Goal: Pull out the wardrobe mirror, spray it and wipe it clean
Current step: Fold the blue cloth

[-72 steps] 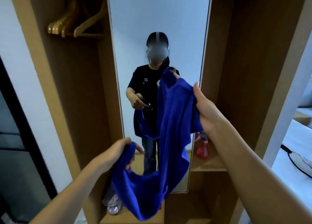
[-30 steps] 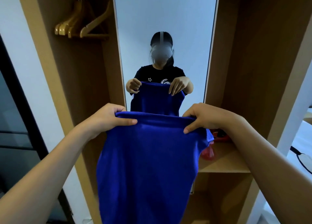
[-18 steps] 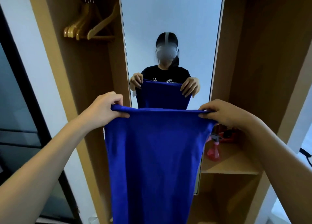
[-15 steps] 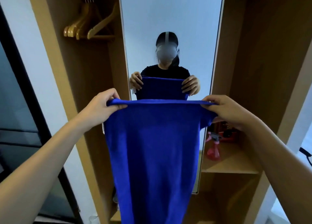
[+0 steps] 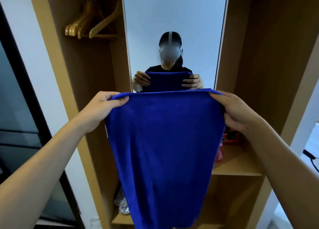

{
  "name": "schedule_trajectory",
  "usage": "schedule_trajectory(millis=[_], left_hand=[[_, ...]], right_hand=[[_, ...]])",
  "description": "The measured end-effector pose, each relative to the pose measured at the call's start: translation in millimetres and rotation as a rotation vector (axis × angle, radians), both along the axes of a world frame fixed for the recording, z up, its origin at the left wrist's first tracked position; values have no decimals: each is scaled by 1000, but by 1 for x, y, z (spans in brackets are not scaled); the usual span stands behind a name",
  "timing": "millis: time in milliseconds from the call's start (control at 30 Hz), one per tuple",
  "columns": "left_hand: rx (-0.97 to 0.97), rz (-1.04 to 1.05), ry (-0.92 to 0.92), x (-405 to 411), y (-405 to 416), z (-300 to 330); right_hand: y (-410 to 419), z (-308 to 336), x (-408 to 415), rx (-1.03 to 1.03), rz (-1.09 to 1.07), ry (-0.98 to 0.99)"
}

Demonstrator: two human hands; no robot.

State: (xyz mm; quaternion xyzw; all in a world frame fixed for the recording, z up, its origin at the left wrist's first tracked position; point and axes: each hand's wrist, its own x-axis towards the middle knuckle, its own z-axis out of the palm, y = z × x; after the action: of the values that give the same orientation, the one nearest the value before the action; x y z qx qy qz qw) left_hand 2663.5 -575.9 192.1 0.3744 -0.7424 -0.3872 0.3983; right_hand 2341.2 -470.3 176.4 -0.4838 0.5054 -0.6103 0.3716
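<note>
A big blue cloth [image 5: 164, 142] hangs in the middle of the frame. The left hand [image 5: 101, 107] pinches its top left corner, with the fingers [image 5: 120, 101] curled over the edge. The right hand [image 5: 236, 113] holds the top right corner, its fingers wrapped round the cloth too. The top edge is pulled straight between the two hands, and the rest hangs down loose. Behind the cloth stands the mirror [image 5: 174, 21], tall and upright in the upper middle of the frame, inside a wooden wardrobe [image 5: 269, 56]. The mirror shows the person holding the cloth. In the upper left part of the wardrobe hang some wooden hangers [image 5: 89, 26]. On a shelf [image 5: 238, 164] at the right side sits a pink spray bottle [image 5: 219, 154], mostly hidden by the cloth, with something red [image 5: 230, 136] just behind it. Low down in the wardrobe, left of the cloth, lie light shoes [image 5: 121, 202] on the bottom board.
</note>
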Motion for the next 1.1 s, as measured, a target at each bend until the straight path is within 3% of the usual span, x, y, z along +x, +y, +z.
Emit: schedule_trajectory(millis=[100, 233, 333, 500, 800, 967, 1100], left_hand=[[-20, 116, -20, -6, 0, -1], [-180, 295, -215, -11, 1, -4], [-61, 358, -201, -20, 4, -5], [258, 254, -28, -47, 15, -8], [463, -31, 223, -88, 40, -1], [462, -86, 196, -85, 42, 4], [504, -192, 38, -79, 40, 4]], right_hand=[[-3, -1, 3, 1, 12, -11], [-14, -5, 8, 76, -117, 64], [-26, -7, 19, 156, -211, 35], [-44, -3, 45, 189, -204, -120], [-37, -7, 100, 52, 151, 95], [-22, -5, 90, 2, 391, 371], [-28, -10, 82, -52, 340, 543]])
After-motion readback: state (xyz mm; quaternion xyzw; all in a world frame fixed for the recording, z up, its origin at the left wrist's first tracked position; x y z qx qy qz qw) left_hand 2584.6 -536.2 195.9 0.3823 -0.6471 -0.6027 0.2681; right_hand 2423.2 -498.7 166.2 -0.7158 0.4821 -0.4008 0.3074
